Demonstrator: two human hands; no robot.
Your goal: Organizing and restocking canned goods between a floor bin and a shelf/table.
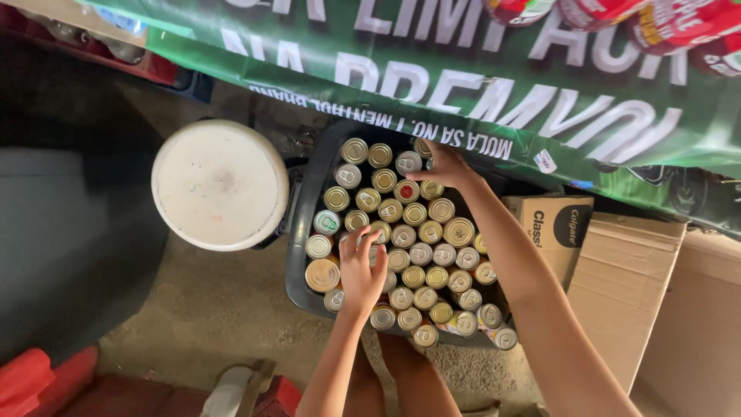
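A dark plastic crate (297, 255) on the floor is packed with several upright tin cans (421, 232), their gold and silver lids facing up. My left hand (360, 266) rests on the cans at the crate's near left, fingers curled over one can top. My right hand (448, 166) reaches to the far side of the crate under the edge of a green banner, fingertips touching a can there. Whether either hand actually grips a can is hidden by the fingers.
A round white lid or bucket top (220, 184) stands left of the crate. A green printed banner (494, 85) hangs over the far side. Brown cardboard boxes (617, 286) lie to the right. Red plastic pieces (42, 382) are at the bottom left on the concrete floor.
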